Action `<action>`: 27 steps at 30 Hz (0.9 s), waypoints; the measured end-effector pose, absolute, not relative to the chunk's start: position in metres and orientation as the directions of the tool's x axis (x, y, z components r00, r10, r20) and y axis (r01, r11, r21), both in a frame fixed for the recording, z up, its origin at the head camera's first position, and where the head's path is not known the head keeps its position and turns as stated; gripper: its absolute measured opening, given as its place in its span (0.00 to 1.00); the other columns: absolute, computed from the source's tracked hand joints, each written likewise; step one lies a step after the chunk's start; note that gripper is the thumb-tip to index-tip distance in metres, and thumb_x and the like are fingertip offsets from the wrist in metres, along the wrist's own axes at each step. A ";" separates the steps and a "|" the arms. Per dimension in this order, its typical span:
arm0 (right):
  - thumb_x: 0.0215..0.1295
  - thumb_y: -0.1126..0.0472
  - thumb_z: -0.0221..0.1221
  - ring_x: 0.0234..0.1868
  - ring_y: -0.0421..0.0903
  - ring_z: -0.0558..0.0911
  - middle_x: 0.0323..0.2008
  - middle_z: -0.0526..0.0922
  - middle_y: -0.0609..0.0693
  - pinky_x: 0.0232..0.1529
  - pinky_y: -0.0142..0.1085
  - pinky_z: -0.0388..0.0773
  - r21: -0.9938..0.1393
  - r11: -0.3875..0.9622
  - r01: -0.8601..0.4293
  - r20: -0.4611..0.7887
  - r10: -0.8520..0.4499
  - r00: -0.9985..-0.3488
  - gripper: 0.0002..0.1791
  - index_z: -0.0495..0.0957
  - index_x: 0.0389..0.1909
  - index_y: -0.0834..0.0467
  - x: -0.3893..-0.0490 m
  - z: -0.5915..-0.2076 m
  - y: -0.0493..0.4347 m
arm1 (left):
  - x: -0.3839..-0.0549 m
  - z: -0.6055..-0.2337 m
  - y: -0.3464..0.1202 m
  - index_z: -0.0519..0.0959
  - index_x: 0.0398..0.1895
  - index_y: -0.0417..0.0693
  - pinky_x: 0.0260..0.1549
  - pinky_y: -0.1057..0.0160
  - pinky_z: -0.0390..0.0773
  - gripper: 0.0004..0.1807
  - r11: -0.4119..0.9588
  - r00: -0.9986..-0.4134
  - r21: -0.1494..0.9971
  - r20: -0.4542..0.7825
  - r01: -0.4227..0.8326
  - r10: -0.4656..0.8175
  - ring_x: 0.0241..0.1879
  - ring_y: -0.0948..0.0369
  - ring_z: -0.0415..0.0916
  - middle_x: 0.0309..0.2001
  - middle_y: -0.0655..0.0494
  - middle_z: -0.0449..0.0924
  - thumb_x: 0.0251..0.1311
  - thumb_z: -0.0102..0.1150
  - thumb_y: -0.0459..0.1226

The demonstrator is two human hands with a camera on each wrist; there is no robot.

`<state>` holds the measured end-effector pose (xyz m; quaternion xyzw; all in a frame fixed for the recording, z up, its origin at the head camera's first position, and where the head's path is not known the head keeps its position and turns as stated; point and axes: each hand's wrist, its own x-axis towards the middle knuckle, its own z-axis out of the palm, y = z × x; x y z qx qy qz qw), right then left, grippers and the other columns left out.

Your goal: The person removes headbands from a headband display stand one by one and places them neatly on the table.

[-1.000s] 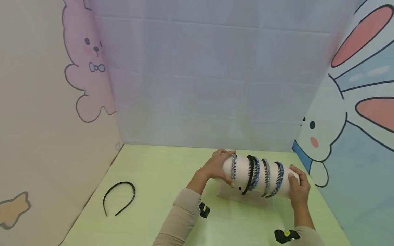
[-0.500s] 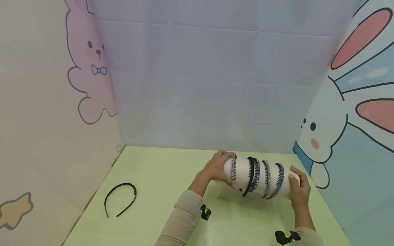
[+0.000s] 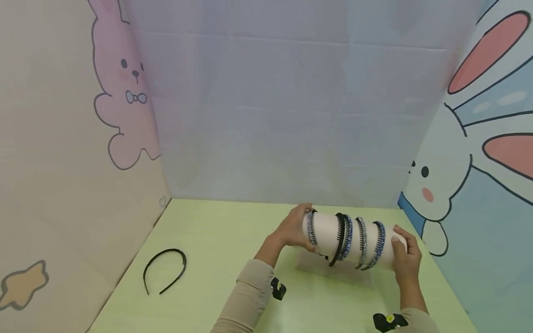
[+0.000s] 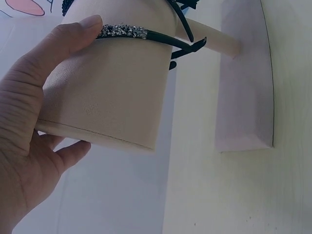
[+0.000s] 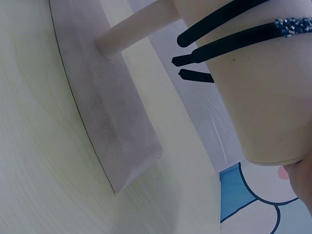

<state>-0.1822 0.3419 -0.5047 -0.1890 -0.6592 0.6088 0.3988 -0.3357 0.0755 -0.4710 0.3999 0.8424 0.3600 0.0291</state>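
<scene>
Headband stand [image 3: 326,231] occupies the right half of the surface [image 3: 216,273], toward the far edge, its pale padded roll raised over a block-shaped base [image 3: 333,270]. Only the wrist views show clearly the round post [image 4: 214,39] joining roll to base, and the dark tips [image 5: 197,75] of headbands jutting below the roll; only the head view shows the whole row.

The roll's long axis runs roughly left to right, the right end set closer to the near edge. Around it, from left to right, sit a silvery-blue headband [image 3: 311,226], a black headband [image 3: 340,236] just beside a blue headband [image 3: 347,238], a silver headband [image 3: 363,240] and another blue one [image 3: 380,245].

The left hand [image 3: 293,229] is curled around the roll's left end; in its wrist view the thumb lies by the stone-studded band while other fingers reach under the end. The right hand [image 3: 405,259] grips the opposite end, thumb on the near side; its own wrist view catches only a sliver.

Well apart, toward the surface's left edge, a loose black headband [image 3: 171,250] lies with its open ends facing the near edge.
</scene>
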 end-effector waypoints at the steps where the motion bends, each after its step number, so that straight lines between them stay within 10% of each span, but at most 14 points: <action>1: 0.65 0.67 0.53 0.57 0.38 0.70 0.52 0.76 0.39 0.51 0.23 0.65 -0.953 0.187 -0.238 0.297 0.734 -0.610 0.14 0.76 0.51 0.62 -0.182 -0.505 0.342 | -0.336 -0.471 0.075 0.54 0.69 0.57 0.45 0.62 0.73 0.66 0.423 -0.679 0.629 0.237 0.652 0.695 0.51 0.62 0.65 0.57 0.59 0.65 0.18 0.82 0.50; 27: 0.65 0.68 0.52 0.56 0.39 0.70 0.53 0.76 0.43 0.52 0.26 0.65 -0.940 0.215 -0.266 0.336 0.723 -0.604 0.15 0.75 0.51 0.64 -0.183 -0.507 0.344 | -0.347 -0.480 0.064 0.58 0.64 0.62 0.37 0.64 0.76 0.59 0.262 -0.694 0.804 0.240 0.533 0.678 0.45 0.62 0.70 0.55 0.61 0.66 0.21 0.83 0.45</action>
